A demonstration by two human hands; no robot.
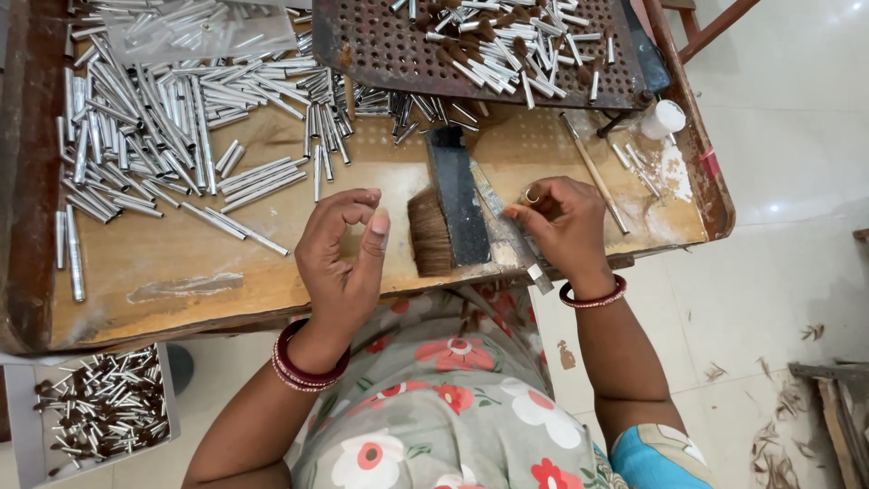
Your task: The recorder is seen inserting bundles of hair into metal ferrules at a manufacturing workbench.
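My left hand [342,258] hovers over the wooden table's [181,263] front edge. Its fingers curl toward the thumb and I see nothing between them. Just right of it lies a brown bristle tuft [429,232] against a black block [458,199]. My right hand [563,226], with a ring on one finger, grips a flat metal strip [507,222] that runs diagonally past the block and sticks out over the table edge under the wrist. A heap of silver metal tubes [163,118] covers the table's left half.
A rusty perforated tray [380,54] with tubes and bristle-filled pieces sits at the back. A thin stick [593,172] and a small white pot [665,118] with spilled white powder lie at the right. A box of finished pieces [100,407] stands below left.
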